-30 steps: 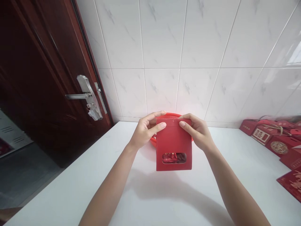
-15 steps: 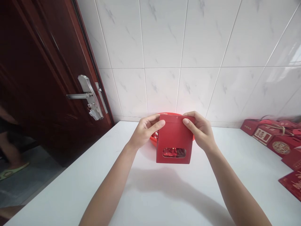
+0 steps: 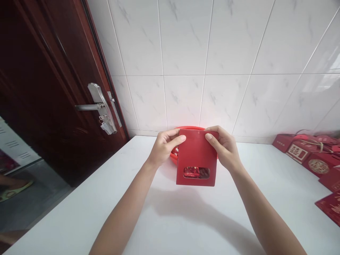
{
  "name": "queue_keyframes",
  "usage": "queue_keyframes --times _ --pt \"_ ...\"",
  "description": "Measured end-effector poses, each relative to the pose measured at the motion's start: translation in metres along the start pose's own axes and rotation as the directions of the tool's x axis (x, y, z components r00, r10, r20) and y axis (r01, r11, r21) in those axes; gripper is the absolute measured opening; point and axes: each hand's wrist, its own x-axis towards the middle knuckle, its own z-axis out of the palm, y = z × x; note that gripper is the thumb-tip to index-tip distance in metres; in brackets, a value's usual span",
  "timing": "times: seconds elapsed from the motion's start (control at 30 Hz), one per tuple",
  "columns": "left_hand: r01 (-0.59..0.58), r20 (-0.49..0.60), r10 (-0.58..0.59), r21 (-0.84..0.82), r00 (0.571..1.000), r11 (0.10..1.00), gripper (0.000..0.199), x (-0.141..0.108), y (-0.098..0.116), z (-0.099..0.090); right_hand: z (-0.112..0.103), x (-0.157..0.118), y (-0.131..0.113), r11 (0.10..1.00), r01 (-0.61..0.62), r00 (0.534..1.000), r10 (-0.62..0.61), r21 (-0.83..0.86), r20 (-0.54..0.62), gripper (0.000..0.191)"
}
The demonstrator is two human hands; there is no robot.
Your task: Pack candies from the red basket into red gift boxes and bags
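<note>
Together, left hand (image 3: 164,147) and right hand (image 3: 226,148) pinch the red packet (image 3: 197,156) by its edges, grip closed (tabletop (image 3: 164,233) spreads below).

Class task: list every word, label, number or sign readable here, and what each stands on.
"囍": cream label of a red box, right.
Too small: characters on the leftmost box beside it.
Too blurred or cut off: markings on the round emblem and red card.
Nothing readable: held red packet.
</note>
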Motion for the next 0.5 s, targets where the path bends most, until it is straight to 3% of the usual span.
queue_keyframes --times 0.27,0.5 --pt "0.071 -0.094 -0.073 -0.019 0.993 0.997 0.032 -0.002 -0.011 0.016 0.007 -0.002 0.004 0.998 0.003 1.000 -0.003 -0.058 -0.004 0.025" --pt "0.051 -0.088 -0.048 0.033 0.995 0.998 0.032 -0.002 -0.017 0.016 0.012 -0.003 0.003 0.999 -0.042 0.999 0.041 -0.026 -0.017 0.026"
